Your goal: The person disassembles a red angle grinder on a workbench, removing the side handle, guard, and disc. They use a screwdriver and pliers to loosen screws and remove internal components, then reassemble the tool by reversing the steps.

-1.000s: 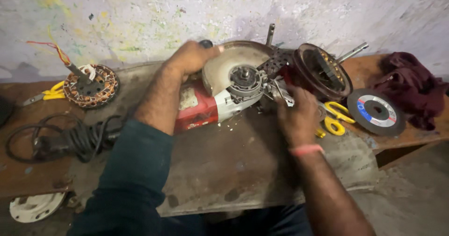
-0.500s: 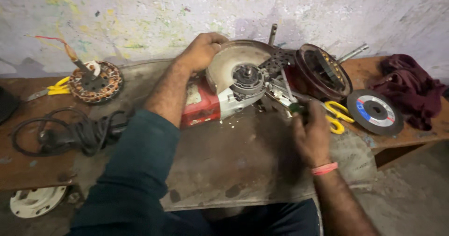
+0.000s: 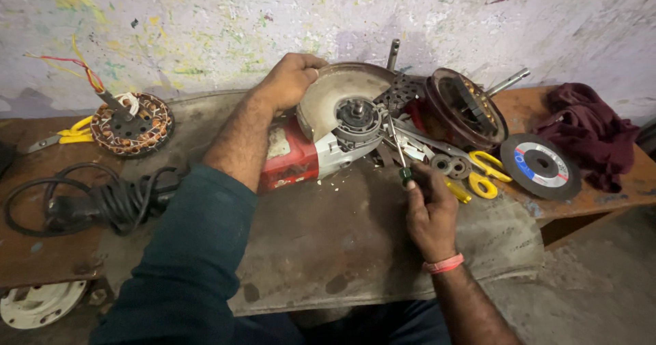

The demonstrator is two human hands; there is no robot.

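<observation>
A red and grey angle grinder (image 3: 311, 155) lies on the workbench with its round metal guard (image 3: 335, 92) facing up. My left hand (image 3: 287, 78) grips the far rim of that guard. In my right hand (image 3: 430, 208) I hold a green-handled screwdriver (image 3: 398, 150), whose shaft points up to the grinder's grey gear head (image 3: 357, 119). A pink band circles my right wrist.
A black cable (image 3: 102, 201) coils at the left, behind it a copper-wound stator (image 3: 132, 121) with coloured wires. Right of the grinder lie a motor housing (image 3: 468, 105), yellow-handled pliers (image 3: 482, 174), a cutting disc (image 3: 540, 165) and a dark red cloth (image 3: 588, 129). A white round part (image 3: 37, 304) sits on the floor.
My right hand has drawn back from the grinder head toward me and now holds the screwdriver against it. My left hand stays on the guard.
</observation>
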